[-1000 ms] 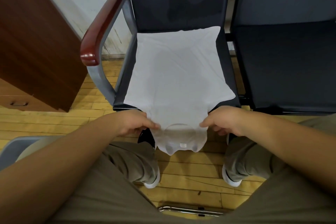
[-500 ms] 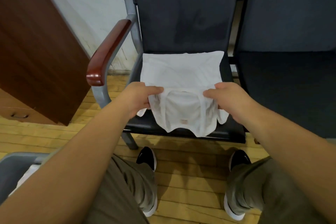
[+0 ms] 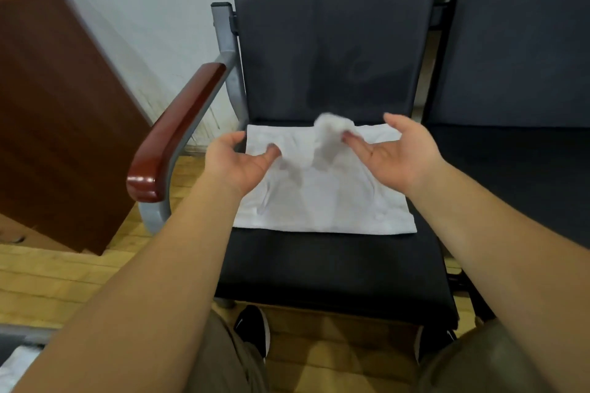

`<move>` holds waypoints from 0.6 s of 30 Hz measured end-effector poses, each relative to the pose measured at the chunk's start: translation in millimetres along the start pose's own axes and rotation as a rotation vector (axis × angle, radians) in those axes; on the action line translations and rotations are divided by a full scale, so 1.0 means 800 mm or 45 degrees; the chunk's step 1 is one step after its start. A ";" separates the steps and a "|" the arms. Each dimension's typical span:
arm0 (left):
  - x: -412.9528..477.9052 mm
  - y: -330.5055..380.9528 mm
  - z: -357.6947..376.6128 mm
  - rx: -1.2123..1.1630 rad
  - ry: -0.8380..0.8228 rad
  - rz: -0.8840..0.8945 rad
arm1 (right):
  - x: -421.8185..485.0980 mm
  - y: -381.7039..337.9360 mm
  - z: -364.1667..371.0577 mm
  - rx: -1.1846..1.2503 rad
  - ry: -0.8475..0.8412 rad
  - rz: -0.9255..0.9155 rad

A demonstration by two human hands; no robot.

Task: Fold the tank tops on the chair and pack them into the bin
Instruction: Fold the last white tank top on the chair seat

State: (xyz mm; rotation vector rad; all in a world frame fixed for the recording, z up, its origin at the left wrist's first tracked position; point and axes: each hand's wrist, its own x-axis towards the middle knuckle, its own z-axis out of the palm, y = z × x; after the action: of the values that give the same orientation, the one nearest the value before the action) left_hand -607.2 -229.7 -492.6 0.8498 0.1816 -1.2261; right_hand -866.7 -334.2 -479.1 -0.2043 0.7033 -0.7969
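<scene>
A white tank top (image 3: 325, 204) lies folded in half across the back part of the dark chair seat (image 3: 319, 268). Its strap end (image 3: 332, 131) is blurred and lifted in the air between my hands. My left hand (image 3: 236, 163) hovers palm-up at the top's left edge, fingers loosely curled and holding nothing. My right hand (image 3: 399, 156) hovers palm-up at the right, fingers spread, fingertips beside the airborne straps. A grey bin corner (image 3: 16, 338) with something white inside shows at the bottom left.
A red-brown wooden armrest (image 3: 172, 137) on a grey frame borders the seat's left side. A second dark chair (image 3: 517, 163) stands to the right. A brown wooden cabinet (image 3: 57, 112) sits left on the wooden floor. My shoes and knees are below the seat's front edge.
My hands carried the strap end from the seat's front edge up and over the body of the top, then let go. The straps are now dropping onto the folded half.
</scene>
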 end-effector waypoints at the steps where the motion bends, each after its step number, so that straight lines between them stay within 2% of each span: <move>1: 0.010 0.000 0.002 -0.042 0.024 0.009 | 0.011 -0.006 -0.003 0.089 0.007 -0.011; 5: 0.027 -0.010 0.012 -0.061 0.098 -0.082 | 0.037 -0.006 -0.017 -0.124 0.102 0.043; 7: 0.025 -0.013 0.018 0.170 0.104 -0.110 | 0.041 -0.003 -0.018 -0.436 0.165 0.056; 8: 0.025 -0.014 0.019 0.424 0.130 -0.091 | 0.041 -0.001 -0.018 -0.693 0.232 0.035; 11: 0.030 -0.019 0.018 1.593 0.324 0.107 | 0.044 0.001 -0.031 -1.598 0.447 -0.068; 13: 0.029 -0.018 0.010 2.383 0.307 0.204 | 0.044 0.004 -0.042 -2.032 0.505 -0.044; 14: 0.026 -0.018 0.006 2.629 0.239 0.253 | 0.042 0.005 -0.047 -2.192 0.490 -0.013; 16: 0.013 -0.021 -0.003 2.731 0.163 0.257 | 0.032 0.011 -0.055 -2.462 0.399 0.002; 18: 0.009 -0.021 -0.016 2.789 0.134 0.232 | 0.021 0.019 -0.067 -2.603 0.327 -0.057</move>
State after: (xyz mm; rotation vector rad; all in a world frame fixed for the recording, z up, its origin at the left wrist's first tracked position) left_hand -615.3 -227.9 -513.8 2.6366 -1.4032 -0.7884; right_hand -884.4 -331.1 -533.9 -1.9622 1.5399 0.1665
